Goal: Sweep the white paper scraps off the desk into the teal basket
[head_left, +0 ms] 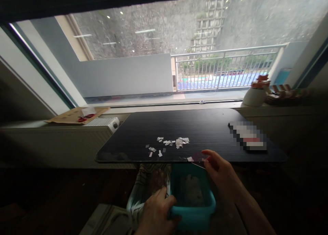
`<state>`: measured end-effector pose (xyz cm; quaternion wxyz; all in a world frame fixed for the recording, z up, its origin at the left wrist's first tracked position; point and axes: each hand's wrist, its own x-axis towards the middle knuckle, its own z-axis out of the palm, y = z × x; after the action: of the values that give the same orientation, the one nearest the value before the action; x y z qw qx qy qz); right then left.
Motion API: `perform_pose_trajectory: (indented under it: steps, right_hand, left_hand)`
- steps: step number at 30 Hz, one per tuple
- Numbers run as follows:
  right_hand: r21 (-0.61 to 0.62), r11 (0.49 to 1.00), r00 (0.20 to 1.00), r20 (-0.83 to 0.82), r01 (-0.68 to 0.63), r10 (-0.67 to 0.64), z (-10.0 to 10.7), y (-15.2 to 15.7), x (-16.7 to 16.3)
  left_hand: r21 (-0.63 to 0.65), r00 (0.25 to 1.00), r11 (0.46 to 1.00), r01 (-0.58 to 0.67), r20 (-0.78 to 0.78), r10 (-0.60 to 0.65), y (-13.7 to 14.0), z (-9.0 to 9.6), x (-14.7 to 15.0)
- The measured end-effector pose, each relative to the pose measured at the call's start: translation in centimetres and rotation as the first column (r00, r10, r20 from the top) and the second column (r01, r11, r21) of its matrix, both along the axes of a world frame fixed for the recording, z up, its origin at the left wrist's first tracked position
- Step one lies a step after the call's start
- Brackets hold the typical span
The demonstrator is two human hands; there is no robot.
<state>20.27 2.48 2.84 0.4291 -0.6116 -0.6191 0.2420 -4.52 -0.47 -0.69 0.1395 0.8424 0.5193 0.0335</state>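
My right hand [219,168] is at the table's front edge, thumb and fingers closed on a thin, dark purplish card [199,157] with a pale edge. A small whitish scrap [190,159] lies at the card's left end. Below the edge, my left hand [159,207] is closed on the left rim of a teal plastic bin [192,211]; its fingertips are partly hidden. Pale, dim contents show inside the bin. Small torn white paper scraps [179,142] lie on the black table [143,125], some heaped, others scattered to the left.
Left of the teal bin stands another bin with a striped liner [140,180]. A blurred-out flat object [247,135] lies on the table's right side. Behind are a radiator [102,123], a brown paper envelope [69,116] with red-handled scissors [85,118], and a white pot [254,96].
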Motion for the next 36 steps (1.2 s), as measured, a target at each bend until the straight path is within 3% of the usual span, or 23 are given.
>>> perform_pose_trajectory:
  steps: [8, 15, 19, 22, 27, 32, 36]
  right_hand:
    - [-0.001, 1.000, 1.000, 0.011, -0.002, 0.002, 0.9, 0.0, -0.4]
    - [0.014, 1.000, 0.998, 0.051, 0.021, -0.022, 0.4, 0.9, 0.3]
    - [0.011, 1.000, 0.995, 0.095, 0.010, -0.011, 0.7, 3.2, 0.9]
    - [0.079, 0.995, 0.994, 0.082, 0.058, -0.065, 0.9, 5.8, 1.1]
    - [0.119, 0.990, 0.990, 0.107, 0.080, -0.092, 1.1, 8.6, -0.3]
    - [0.131, 0.991, 0.993, 0.121, -0.023, 0.007, 1.1, 8.2, -2.3]
    - [0.124, 0.992, 0.992, 0.126, -0.004, -0.011, 1.1, 7.8, -1.5]
  left_hand:
    - [-0.012, 1.000, 1.000, 0.010, -0.028, -0.010, -0.1, 0.4, 0.6]
    - [-0.041, 0.999, 0.999, 0.010, -0.044, -0.012, 0.0, 0.4, 0.5]
    - [-0.097, 0.998, 0.995, 0.009, -0.067, -0.016, 0.1, 0.5, 0.7]
    - [-0.114, 0.996, 0.993, 0.008, -0.085, -0.018, 0.3, 0.4, 0.7]
    - [-0.158, 0.995, 0.987, 0.008, -0.094, -0.023, 0.7, -0.2, 0.6]
    - [-0.161, 0.995, 0.987, 0.015, -0.093, -0.031, 0.8, -0.6, 0.3]
    - [-0.155, 0.995, 0.987, 0.032, -0.091, -0.047, 0.8, -0.9, 0.1]
